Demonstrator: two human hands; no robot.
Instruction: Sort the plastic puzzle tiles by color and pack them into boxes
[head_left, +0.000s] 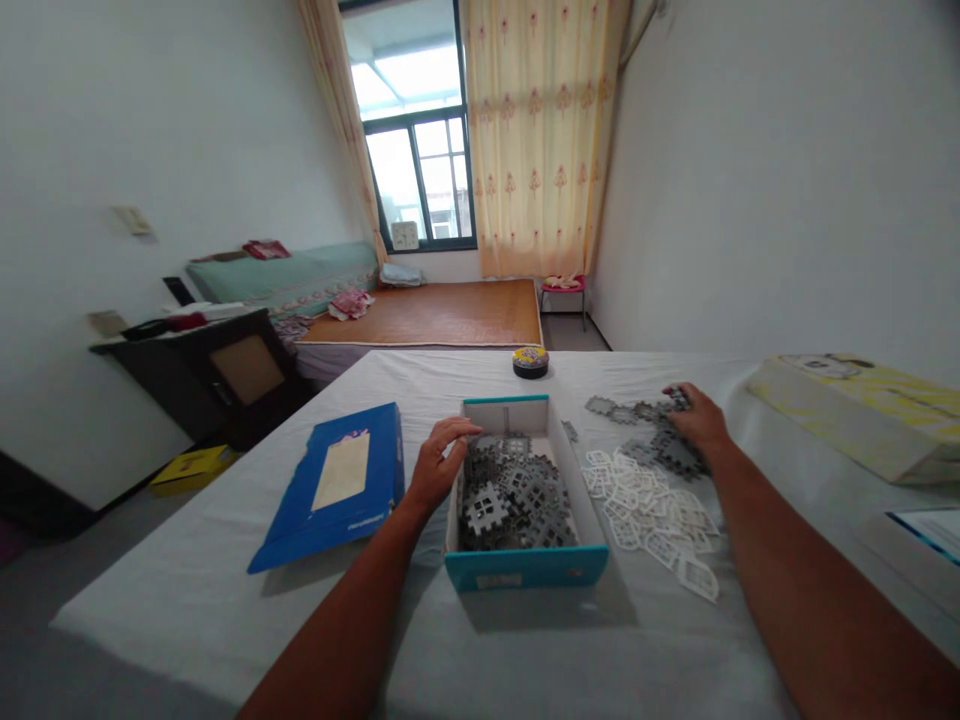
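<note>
A blue-edged cardboard box (526, 568) stands on the white-covered table, holding a heap of grey interlocking plastic pieces (517, 490). My left hand (442, 455) grips the box's left wall, its fingers bent over the rim. To the right of the box, my right hand (697, 418) is closed on a dark grey plastic piece (679, 398) above a small grey pile (671, 450). The fingertips are partly hidden there. Just nearer to me lies a spread of white openwork plastic pieces (652, 510). Several grey pieces (619, 410) lie flat beyond the pile.
Left of the box lies its blue lid (337, 480). A round yellow-and-black tin (531, 362) sits near the table's far edge. At the right are a yellow-and-white box (862, 415) and a white flat item (922, 545). Beyond the table stands a bed (450, 310).
</note>
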